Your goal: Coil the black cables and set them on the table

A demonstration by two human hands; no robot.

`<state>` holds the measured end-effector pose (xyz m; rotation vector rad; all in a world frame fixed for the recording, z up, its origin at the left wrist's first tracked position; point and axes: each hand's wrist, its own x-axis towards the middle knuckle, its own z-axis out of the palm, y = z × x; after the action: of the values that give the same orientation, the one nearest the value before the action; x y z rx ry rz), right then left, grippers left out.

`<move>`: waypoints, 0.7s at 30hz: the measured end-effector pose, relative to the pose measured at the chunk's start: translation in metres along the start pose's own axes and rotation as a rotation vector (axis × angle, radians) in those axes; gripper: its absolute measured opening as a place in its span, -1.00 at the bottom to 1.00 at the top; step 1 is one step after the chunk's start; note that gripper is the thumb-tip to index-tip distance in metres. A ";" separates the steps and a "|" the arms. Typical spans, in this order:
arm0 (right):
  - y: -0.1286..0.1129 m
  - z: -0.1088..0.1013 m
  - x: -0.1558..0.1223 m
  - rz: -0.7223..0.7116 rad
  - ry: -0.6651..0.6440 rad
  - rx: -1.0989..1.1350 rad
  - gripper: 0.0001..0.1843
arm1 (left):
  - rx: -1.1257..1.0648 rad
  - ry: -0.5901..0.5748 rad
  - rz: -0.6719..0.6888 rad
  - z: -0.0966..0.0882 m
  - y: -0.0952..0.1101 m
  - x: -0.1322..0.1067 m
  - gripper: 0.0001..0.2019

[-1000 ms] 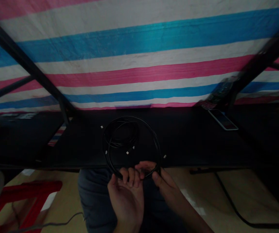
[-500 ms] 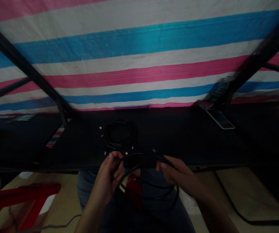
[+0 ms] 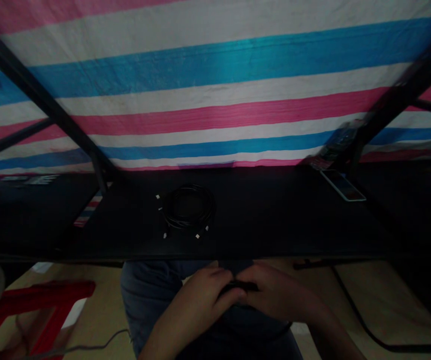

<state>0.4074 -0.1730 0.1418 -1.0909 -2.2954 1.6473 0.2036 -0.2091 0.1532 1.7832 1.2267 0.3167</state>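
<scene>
My left hand (image 3: 203, 296) and my right hand (image 3: 275, 290) meet low over my lap, just below the table edge. Both close around a folded black cable (image 3: 238, 286), and only a short dark length shows between them. The rest of that cable is hidden by my fingers or lost in the shadow. On the dark table (image 3: 260, 220), beyond my hands and out of their reach, lies a coil of black cable (image 3: 187, 207) with several small white connector ends.
A phone (image 3: 343, 185) lies at the table's far right, below a clear plastic bag (image 3: 339, 142). A striped tarpaulin (image 3: 215, 105) and black frame bars fill the background. A red stool (image 3: 42, 295) stands at lower left, and a black floor cable (image 3: 365, 320) runs at lower right.
My hands have come together and dropped toward my lap. The wide cable loop between them has been drawn into a tight fold. The coil on the table looks unchanged.
</scene>
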 end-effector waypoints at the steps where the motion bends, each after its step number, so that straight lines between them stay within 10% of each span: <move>1: 0.001 -0.005 -0.002 0.001 0.010 0.013 -0.81 | -0.024 0.019 0.003 -0.002 -0.004 0.000 -0.77; 7: 0.014 -0.036 -0.017 -0.009 0.240 0.238 -0.70 | -0.408 0.495 0.030 -0.021 -0.037 -0.006 -0.64; 15: 0.033 -0.037 -0.014 -0.128 0.199 0.501 -0.81 | -1.253 0.828 0.017 -0.017 -0.043 0.017 -0.50; 21: 0.060 -0.026 0.006 -0.209 0.578 0.988 -0.76 | -1.380 0.754 -0.075 0.013 -0.039 0.052 -0.52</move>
<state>0.4445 -0.1400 0.0993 -0.8503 -0.9754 1.7193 0.2127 -0.1693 0.1006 0.3827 1.0435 1.4555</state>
